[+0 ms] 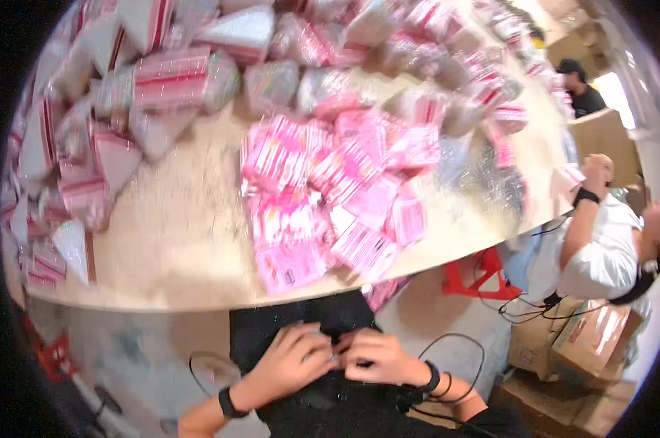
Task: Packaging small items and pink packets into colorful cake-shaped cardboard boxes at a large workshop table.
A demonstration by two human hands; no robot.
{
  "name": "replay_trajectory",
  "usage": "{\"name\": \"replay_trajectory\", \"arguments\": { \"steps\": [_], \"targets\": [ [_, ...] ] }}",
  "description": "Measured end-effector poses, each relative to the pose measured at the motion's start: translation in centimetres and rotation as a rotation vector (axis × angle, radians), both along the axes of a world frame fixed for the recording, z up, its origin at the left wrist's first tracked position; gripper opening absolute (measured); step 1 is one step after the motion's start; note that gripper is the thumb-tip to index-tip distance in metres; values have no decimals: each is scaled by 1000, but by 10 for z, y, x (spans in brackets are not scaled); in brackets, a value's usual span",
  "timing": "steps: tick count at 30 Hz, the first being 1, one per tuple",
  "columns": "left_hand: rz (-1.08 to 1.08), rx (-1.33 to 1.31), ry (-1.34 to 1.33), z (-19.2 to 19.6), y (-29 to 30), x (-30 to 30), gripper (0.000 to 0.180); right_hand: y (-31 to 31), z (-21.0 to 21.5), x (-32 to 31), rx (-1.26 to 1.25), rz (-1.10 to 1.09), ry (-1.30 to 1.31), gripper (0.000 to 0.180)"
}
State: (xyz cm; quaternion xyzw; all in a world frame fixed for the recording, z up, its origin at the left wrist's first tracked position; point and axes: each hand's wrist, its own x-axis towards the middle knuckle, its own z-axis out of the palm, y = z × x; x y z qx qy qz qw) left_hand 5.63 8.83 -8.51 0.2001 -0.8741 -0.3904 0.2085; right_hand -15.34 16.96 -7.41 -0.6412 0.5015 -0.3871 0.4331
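My left hand [298, 355] and my right hand [379, 356] meet in front of my dark clothing, just off the table's near edge. The fingers of both are bent and pinched together at the tips. Whatever lies between them is too small and blurred to name. Beyond my hands, a heap of pink printed packets [352, 171] in shiny plastic lies near the edge of the wooden table [176, 226]. Neither hand touches the heap.
Many clear-wrapped bundles of pink and white packs [173, 82] crowd the table's far and left sides. At right, a person in white [600, 241] raises a hand; another person [582, 91] is farther back. Cardboard boxes [589, 343], a red stand [483, 277] and cables are below.
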Motion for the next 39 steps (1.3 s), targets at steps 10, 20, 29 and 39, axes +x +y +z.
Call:
{"name": "replay_trajectory", "arguments": {
  "steps": [10, 20, 29, 39],
  "targets": [
    [-233, -202, -51, 1, -22, 10, 21, 9, -18, 0, 33, 21, -6, 14],
    [-313, -81, -192, 16, -39, 13, 26, 6, -16, 4, -31, 42, 0, 13],
    [-347, 7, -214, 20, -44, 2, 21, 5, -17, 2, -39, 81, 51, 13],
    [-372, 117, -333, 14, -53, -4, 15, 5, -19, 8, -82, 53, 99, 15]
  ]
}}
